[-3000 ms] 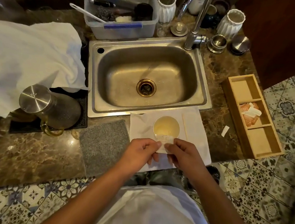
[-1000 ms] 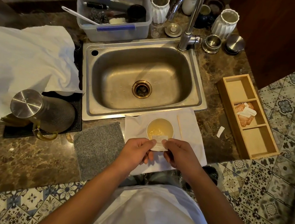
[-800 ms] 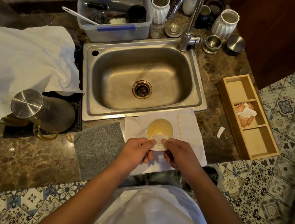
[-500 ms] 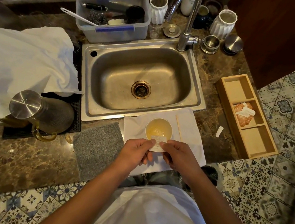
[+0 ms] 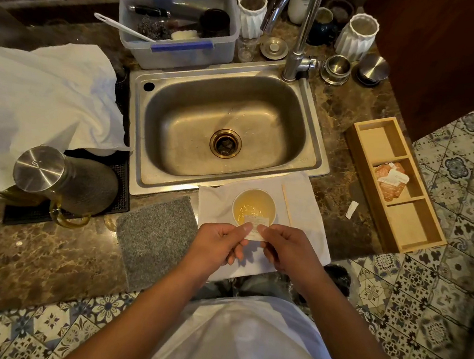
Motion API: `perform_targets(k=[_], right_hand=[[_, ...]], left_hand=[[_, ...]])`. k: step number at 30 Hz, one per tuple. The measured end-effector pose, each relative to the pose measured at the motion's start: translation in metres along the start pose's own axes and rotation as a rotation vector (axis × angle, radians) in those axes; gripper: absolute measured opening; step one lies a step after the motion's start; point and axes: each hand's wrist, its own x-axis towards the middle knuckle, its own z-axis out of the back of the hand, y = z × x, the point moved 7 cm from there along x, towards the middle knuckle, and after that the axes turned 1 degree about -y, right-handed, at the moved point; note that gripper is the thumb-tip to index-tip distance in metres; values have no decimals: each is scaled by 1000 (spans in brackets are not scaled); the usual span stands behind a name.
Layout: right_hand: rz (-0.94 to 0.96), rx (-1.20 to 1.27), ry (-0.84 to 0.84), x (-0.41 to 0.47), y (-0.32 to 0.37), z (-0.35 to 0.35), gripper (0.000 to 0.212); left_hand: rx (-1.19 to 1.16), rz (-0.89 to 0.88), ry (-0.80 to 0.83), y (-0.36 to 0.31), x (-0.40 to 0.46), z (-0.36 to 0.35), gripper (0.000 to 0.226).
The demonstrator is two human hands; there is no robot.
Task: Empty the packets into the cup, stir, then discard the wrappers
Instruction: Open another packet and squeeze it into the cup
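- Right now the left hand (image 5: 220, 244) and the right hand (image 5: 286, 250) both pinch one small white packet (image 5: 256, 222), thumb and forefinger at its near corners, the other fingers curled underneath
- Held over the near rim of the cup (image 5: 254, 208), the packet has its long axis running left to right and its far edge reaching out over the pale yellow liquid; whether that edge is torn open I cannot tell
- Beneath, the cup stands on a white napkin (image 5: 305, 216), just in front of the sink (image 5: 223, 130)
- A wooden stir stick (image 5: 286, 204) lies on the napkin just right of the cup, its long axis pointing away toward the sink
- Further right, a wooden tray (image 5: 419, 226) holds more packets (image 5: 390, 180) in its middle compartment, and a scrap of paper (image 5: 352, 208) lies on the counter beside it
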Motion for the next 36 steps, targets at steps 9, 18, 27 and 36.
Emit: perform_targets(k=[9,18,27,36], right_hand=[[-81,168,45,-1,-4,-2,41],[-94,124,81,-1,0,-2,43],[-104,173,94,-1,-2,-7,38],[-86,201,157,-3,-3,-7,39]], left_hand=[[-53,26,-37,1,1,3,39],[-56,9,-40,2,1,3,39],[-59,7,-46,2,0,3,40],[-52,33,5,5,1,-1,44]])
